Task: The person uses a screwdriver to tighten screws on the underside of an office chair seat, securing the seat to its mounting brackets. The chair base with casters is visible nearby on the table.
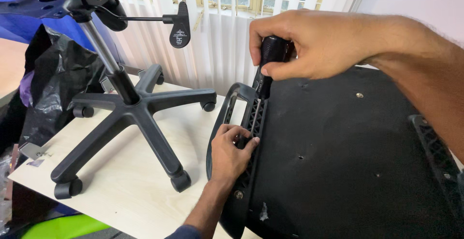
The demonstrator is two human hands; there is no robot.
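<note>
The upturned black seat base (338, 161) lies nearest, on the worktop (121, 181). The right hand (309, 45) is clamped on the screwdriver (268, 60); the left hand (232, 152) pinches at its tip on the armrest bracket (241, 123). Keep the shaft upright and press firmly while turning.

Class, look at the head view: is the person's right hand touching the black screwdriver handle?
Touching. The head view shows the right hand with its fingers wrapped around the black screwdriver handle, no gap visible.
</note>
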